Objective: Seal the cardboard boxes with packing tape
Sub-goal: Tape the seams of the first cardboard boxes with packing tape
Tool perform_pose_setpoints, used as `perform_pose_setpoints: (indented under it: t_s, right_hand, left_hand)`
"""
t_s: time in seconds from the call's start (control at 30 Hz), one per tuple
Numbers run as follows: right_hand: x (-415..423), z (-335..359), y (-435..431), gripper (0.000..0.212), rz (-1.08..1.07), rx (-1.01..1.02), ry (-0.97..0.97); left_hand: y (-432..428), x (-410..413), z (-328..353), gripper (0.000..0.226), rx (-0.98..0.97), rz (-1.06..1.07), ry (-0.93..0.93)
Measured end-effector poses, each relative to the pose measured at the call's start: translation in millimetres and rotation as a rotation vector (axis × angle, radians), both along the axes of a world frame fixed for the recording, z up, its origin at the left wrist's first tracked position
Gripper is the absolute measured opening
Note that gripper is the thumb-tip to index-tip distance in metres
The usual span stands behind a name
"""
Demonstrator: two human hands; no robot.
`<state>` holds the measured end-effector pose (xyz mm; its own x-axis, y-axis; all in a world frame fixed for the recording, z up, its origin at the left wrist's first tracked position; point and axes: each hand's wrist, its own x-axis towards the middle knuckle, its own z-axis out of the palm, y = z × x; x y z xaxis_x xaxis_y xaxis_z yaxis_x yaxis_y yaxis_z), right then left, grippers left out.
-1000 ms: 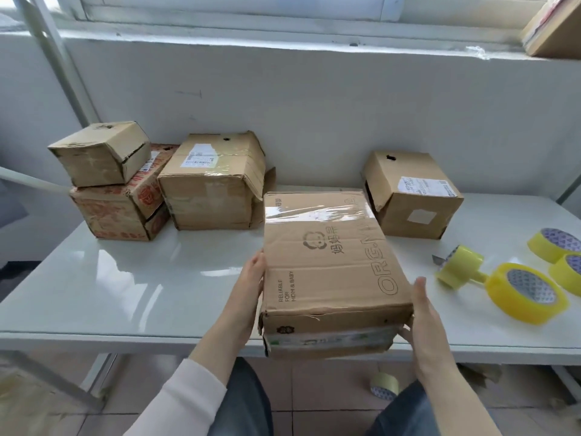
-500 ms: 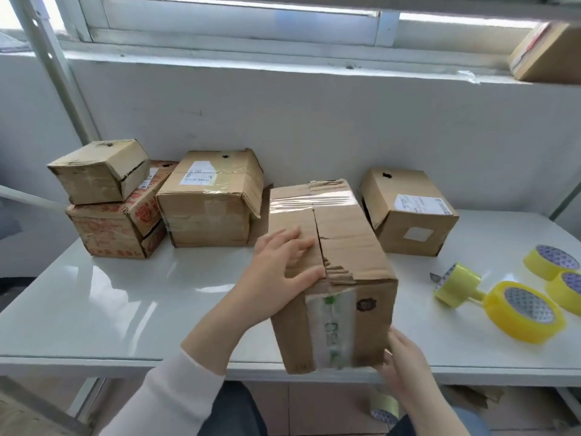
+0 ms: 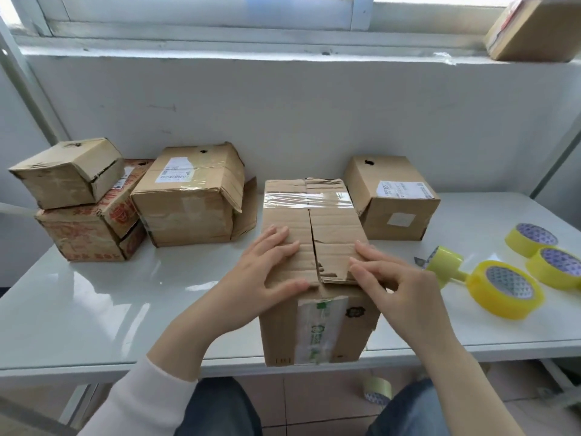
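Box (image 3: 330, 221) | long axis pointing away | left hand (image 3: 267, 272), right hand (image 3: 408, 291) atop

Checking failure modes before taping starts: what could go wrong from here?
1. Both hands, left hand and right hand, press the flaps of the centre box; reaching for the tape dispenser may let the flaps spring up.
2. The right flap is torn at its near edge, so tape may bond poorly there.
3. The box sits at the near edge of the table and could slide off under pressure.
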<state>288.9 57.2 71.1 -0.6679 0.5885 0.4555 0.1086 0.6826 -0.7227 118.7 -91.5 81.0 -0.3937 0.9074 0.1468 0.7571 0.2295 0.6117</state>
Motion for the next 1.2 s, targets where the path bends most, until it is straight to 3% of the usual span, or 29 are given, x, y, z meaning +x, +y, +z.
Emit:
perform_pose_setpoints:
  t_s: [0.1, 0.2, 0.33, 0.47, 0.67, 0.77, 0.9, 1.1, 1.2]
  right_hand:
    - [2, 0, 3, 0.042, 0.038, -0.005, -0.003]
    - [10, 0, 9, 0.037, 0.058, -0.144, 0.037]
    - [41, -12, 45, 0.019, -0.216, -0.188, 0.069]
    - [88, -30, 104, 0.017, -0.446, -0.126, -0.108]
    - [122, -36, 184, 0.019, -0.504, -0.013, -0.361]
    - [117, -48, 213, 0.018, -0.438, 0.054, -0.473]
    - [98, -68, 245, 0.023, -0.358, 0.068, -0.569]
    - [73, -82, 280, 0.028, -0.269, 0.017, -0.670]
    - [62, -85, 288, 0.030, -0.208, -0.027, -0.754]
  left_hand:
    - [-1, 0, 6, 0.078, 0.002, 0.032, 0.006]
    - [1, 7, 17, 0.082, -0.075, 0.000, 0.085]
    - [31, 40, 39, 0.070, 0.078, 0.064, 0.118]
    - [98, 114, 35, 0.048, 0.230, -0.047, 0.278]
    - [208, 176, -32, 0.041, 0.020, -0.075, 0.227]
    - [253, 169, -66, 0.048, -0.055, 0.086, 0.117]
    - [302, 156, -96, 0.052, 0.040, 0.280, -0.143]
    - [313, 147, -115, 0.014, 0.200, 0.318, -0.601]
    - [294, 147, -125, 0.014, 0.258, 0.304, -0.703]
